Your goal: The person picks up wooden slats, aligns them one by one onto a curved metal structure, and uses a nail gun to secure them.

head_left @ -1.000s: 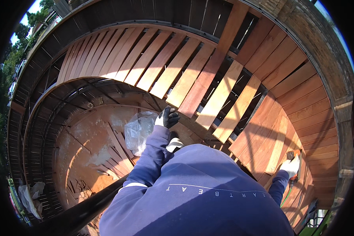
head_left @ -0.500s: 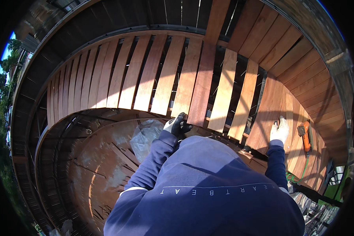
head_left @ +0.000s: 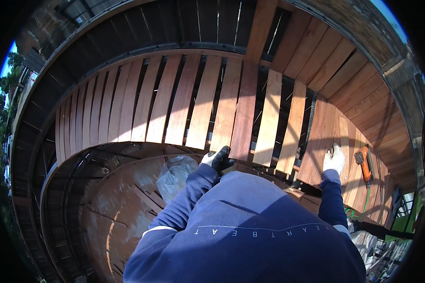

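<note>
My left hand (head_left: 217, 159), in a black and white work glove, is at the near end of the slatted row. Its fingers are closed about the near left corner of a dark red wooden plank (head_left: 243, 113), beside a paler plank (head_left: 225, 104); their undersides are hidden. On the right, my right hand (head_left: 334, 159) in a whitish glove lies on close-laid deck boards (head_left: 318, 134), fingers stretched out and apart, holding nothing. Between the hands, two light planks (head_left: 269, 120) lie with dark gaps around them.
An orange power tool (head_left: 364, 162) with a green cord (head_left: 356, 216) lies on the boards right of my right hand. Clear plastic sheeting (head_left: 177, 175) and wood offcuts (head_left: 146, 198) lie below on a rusty round surface (head_left: 101, 203). A curved dark wall (head_left: 141, 26) rises beyond.
The whole view has shifted slightly, so planks and hands sit a little lower in the picture. Both hands keep nearly the same places on the planks.
</note>
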`<control>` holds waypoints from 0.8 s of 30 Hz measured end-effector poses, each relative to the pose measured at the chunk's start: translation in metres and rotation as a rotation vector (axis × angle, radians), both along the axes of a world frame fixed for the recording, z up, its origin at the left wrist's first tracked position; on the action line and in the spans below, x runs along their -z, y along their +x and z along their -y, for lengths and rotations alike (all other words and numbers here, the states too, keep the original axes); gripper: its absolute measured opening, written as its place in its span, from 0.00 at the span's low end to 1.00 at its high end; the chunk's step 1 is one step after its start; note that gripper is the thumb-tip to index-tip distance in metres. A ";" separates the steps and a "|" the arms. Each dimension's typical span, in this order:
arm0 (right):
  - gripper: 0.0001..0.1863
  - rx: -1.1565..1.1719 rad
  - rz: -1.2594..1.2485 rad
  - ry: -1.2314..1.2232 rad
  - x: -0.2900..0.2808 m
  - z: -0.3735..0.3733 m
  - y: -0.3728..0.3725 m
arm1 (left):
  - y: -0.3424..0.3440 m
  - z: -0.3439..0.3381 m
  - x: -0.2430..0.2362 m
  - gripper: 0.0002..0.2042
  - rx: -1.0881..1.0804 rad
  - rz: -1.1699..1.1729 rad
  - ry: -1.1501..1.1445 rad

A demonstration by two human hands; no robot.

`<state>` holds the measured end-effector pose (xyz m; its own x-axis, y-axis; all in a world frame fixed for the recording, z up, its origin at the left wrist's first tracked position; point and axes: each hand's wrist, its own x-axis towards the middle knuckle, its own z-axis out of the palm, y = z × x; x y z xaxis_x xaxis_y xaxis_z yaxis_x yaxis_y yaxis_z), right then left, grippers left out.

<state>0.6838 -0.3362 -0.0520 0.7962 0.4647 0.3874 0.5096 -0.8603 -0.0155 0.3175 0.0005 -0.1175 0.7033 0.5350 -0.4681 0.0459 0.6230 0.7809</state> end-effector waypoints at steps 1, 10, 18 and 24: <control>0.22 0.002 -0.002 0.001 0.002 0.001 0.000 | 0.002 -0.001 -0.006 0.17 -0.077 -0.011 -0.295; 0.23 0.000 0.031 0.027 0.016 0.012 0.008 | 0.003 0.002 -0.030 0.16 -0.085 -0.045 -0.309; 0.23 -0.016 0.045 0.065 0.018 0.012 0.010 | 0.005 -0.003 -0.026 0.15 0.004 -0.062 -0.151; 0.23 -0.002 0.054 0.057 0.020 0.013 0.010 | 0.006 -0.005 -0.015 0.11 0.013 -0.042 -0.147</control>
<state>0.6937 -0.3496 -0.0717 0.7726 0.4422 0.4555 0.5127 -0.8578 -0.0369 0.3234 0.0057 -0.1027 0.6880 0.4494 -0.5699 0.0856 0.7295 0.6786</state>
